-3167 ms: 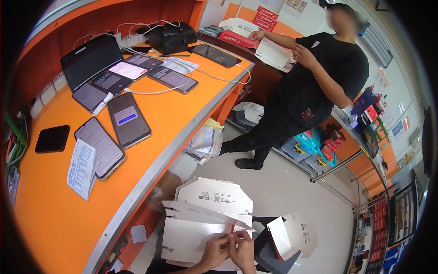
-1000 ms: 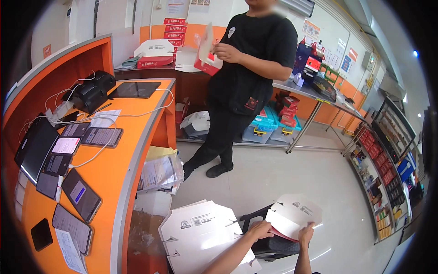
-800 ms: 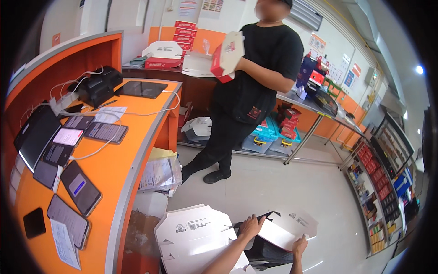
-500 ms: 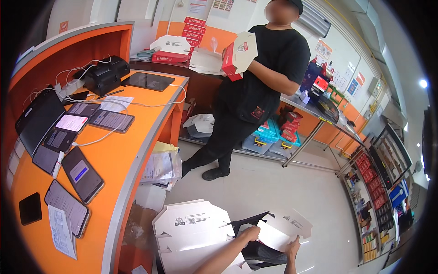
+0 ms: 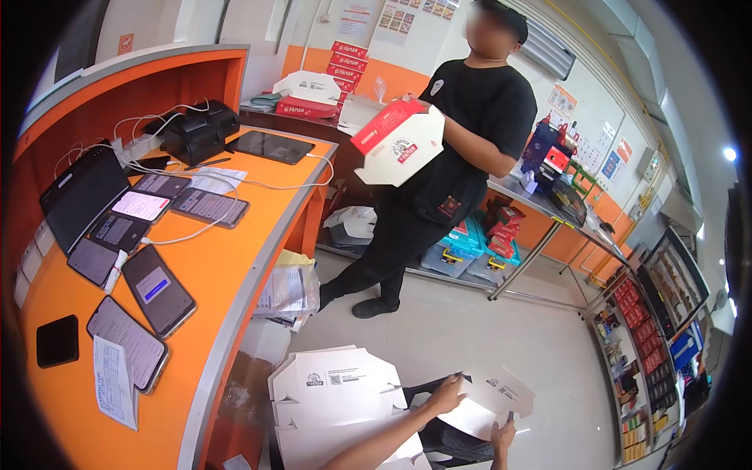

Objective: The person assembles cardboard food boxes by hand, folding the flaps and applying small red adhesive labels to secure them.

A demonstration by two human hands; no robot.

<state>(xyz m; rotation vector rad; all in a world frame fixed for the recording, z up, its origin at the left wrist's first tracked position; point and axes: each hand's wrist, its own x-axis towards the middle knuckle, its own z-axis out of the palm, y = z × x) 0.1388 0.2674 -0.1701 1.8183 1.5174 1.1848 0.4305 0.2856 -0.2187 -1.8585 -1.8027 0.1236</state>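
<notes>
Over my lap, a white cardboard box blank (image 5: 475,417) with small dark print is gripped in both hands. My left hand (image 5: 446,394) is closed on its left edge near a far corner. On its near right edge, my right hand (image 5: 504,433) pinches it between thumb and fingers. Just left of it lies a stack of flat white box blanks (image 5: 337,403) with notched, angled edges; my left forearm crosses the stack's right part.
A co-worker in black stands ahead, holding a red and white box (image 5: 403,149). At left, an orange counter (image 5: 235,270) carries several phones (image 5: 159,291), a tablet (image 5: 270,146) and cables. A metal table (image 5: 540,210) and shelves (image 5: 619,376) stand at right.
My left hand has shifted a little up and right at the blank's edge. The co-worker's box has turned, showing its broad white printed side. The whole view has shifted slightly.
</notes>
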